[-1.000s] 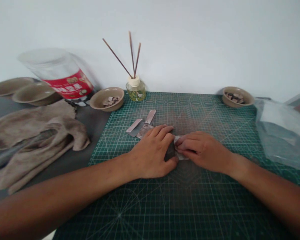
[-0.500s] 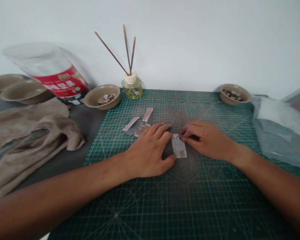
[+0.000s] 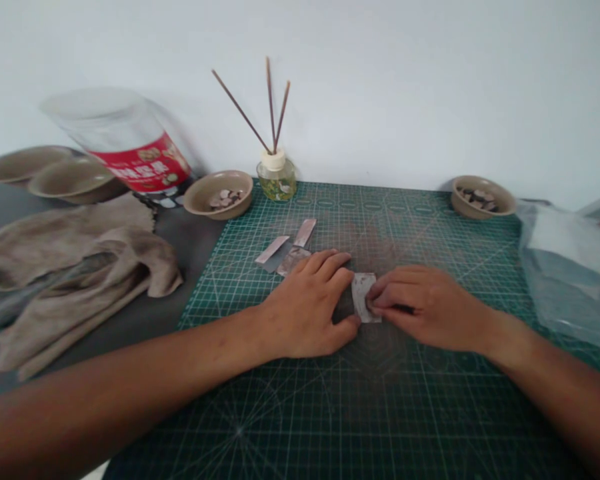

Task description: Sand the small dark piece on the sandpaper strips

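Head view: the person's left hand (image 3: 305, 303) is resting palm-down on a green gridded cutting mat (image 3: 380, 413), its fingers (image 3: 330, 265) spread, slightly curved and holding nothing, with the fingertips lying just beside a small pale mottled paper strip (image 3: 363, 297). The right hand (image 3: 425, 308) is pinching that strip at its right edge, with the fingers (image 3: 395, 287) bunched closed on it. The strip is lying on the mat between both hands, a little tilted against the grid lines. Up and to the left of the left hand, a narrow pale strip (image 3: 271, 250), a second narrow pale strip (image 3: 305, 233) and a wider mottled strip (image 3: 293, 261) are lying apart on the mat, with a dark grey piece (image 3: 269, 267) tucked beside the first. Along the far edge, a tan bowl of small chips (image 3: 219, 193), a glass reed diffuser (image 3: 277, 180) holding three thin sticks and a second tan bowl of chips (image 3: 481, 197) are standing. On the dark grey worktop (image 3: 195, 243) to the left, a crumpled beige cloth (image 3: 70, 280) is lying near two tan bowls (image 3: 75, 180) and a tipped clear jar with a red label (image 3: 135, 160). A clear plastic bag (image 3: 570, 280) is lying at right.
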### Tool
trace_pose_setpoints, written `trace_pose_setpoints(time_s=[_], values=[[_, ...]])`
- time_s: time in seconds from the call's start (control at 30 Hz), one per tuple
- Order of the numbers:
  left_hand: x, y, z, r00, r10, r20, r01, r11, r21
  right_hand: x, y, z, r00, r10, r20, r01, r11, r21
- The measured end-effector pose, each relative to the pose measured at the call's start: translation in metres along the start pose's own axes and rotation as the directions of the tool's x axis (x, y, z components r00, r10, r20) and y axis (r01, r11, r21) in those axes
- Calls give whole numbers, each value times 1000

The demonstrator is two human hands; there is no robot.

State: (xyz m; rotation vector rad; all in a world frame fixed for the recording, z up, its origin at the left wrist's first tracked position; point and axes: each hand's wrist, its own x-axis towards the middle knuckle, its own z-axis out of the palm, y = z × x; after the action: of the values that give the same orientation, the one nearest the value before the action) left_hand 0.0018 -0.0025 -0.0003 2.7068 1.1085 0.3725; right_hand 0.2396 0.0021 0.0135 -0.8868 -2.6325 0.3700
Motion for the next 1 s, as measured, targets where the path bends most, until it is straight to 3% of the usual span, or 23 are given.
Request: trace_pose_setpoints(time_s=[0.2,0.73,1.0], values=[[1,0,-1,1000,-11,1,11,1000,-8,3,1,5,996,39,-79,-44,998,-54],[0,0,-1,1000,-3,-9,3,1000,-29,3,4,2,993,119,-15,-118,991,64],[1,1,-1,1000,9,3,-9,1000,-16,6,-4,6,989,119,86,-129,985,113]])
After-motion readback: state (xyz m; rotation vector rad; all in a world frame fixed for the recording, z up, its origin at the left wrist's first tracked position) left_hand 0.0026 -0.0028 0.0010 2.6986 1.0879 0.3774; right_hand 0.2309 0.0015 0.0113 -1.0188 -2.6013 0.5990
